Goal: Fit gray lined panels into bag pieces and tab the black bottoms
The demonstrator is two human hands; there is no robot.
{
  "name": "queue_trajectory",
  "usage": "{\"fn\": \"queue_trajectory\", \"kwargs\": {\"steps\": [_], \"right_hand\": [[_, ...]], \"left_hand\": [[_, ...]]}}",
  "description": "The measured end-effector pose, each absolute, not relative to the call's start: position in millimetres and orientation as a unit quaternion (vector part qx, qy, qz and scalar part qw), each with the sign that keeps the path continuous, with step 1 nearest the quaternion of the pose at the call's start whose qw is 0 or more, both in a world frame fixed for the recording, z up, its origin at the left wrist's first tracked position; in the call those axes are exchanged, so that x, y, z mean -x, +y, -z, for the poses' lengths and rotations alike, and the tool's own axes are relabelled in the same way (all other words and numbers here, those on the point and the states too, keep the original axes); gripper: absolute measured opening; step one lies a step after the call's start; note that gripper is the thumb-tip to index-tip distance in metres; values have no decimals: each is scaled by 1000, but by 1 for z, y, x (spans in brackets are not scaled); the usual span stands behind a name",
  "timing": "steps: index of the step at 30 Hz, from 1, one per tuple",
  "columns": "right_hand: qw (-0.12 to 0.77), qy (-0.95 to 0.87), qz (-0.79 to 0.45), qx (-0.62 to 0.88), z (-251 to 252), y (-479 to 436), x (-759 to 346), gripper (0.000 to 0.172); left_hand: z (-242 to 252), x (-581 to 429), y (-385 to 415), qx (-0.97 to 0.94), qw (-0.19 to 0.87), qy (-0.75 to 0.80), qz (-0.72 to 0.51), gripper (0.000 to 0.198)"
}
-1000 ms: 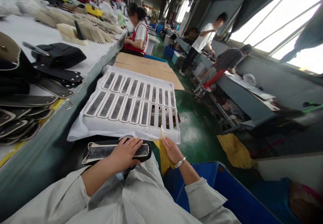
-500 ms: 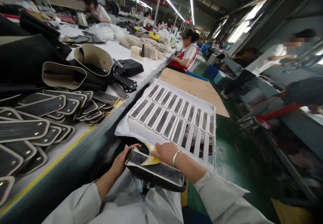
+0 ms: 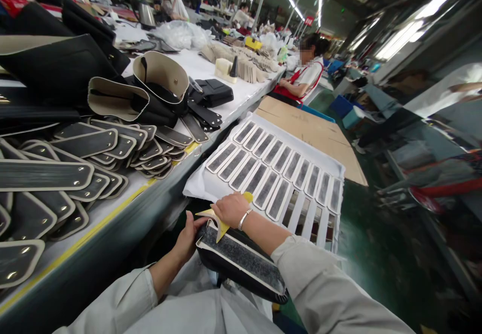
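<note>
In my lap lies a long black leather bag part [image 3: 241, 259], tilted, with a grey strip and pale edges on its upper face. My left hand [image 3: 186, 241] grips its left end, thumb raised by the rim. A yellow flat tool with a curved, notched end [image 3: 222, 229] is closed in my right hand [image 3: 231, 210], a bracelet at the wrist. The tool's notch sits at the left end of the part, against its edge. Just beyond, a white-covered board [image 3: 196, 186] carries rows of grey rounded strips [image 3: 257, 179], with open slots at its near right.
The long worktable [image 3: 113, 213] on my left holds piled black straps with studs [image 3: 88, 143] and open black leather pouches [image 3: 161, 80]. Cardboard [image 3: 312, 130] lies past the board. A co-worker in a red apron [image 3: 307, 78] sits beyond; another person stands at far right.
My right hand and the yellow tool have moved left along the part to its left end, and the tool has turned. My left hand stays on that end. The view has shifted.
</note>
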State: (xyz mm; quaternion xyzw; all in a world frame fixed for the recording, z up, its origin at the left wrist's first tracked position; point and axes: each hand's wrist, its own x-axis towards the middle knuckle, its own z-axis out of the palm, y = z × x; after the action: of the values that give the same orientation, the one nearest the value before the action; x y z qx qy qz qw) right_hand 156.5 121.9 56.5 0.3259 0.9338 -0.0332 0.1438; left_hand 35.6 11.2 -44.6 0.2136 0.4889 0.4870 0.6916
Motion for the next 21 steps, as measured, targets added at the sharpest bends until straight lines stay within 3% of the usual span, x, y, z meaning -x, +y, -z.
{"fn": "queue_trajectory", "kwargs": {"steps": [7, 13, 21], "right_hand": [[111, 972, 43, -201, -48, 133, -155, 59], [89, 981, 47, -165, -43, 135, -158, 63], [89, 980, 69, -164, -41, 135, -168, 59]], "left_hand": [[35, -37, 6, -127, 758, 380, -514, 87], [22, -42, 4, -87, 744, 409, -522, 64], [17, -47, 3, -80, 714, 471, -512, 51]]}}
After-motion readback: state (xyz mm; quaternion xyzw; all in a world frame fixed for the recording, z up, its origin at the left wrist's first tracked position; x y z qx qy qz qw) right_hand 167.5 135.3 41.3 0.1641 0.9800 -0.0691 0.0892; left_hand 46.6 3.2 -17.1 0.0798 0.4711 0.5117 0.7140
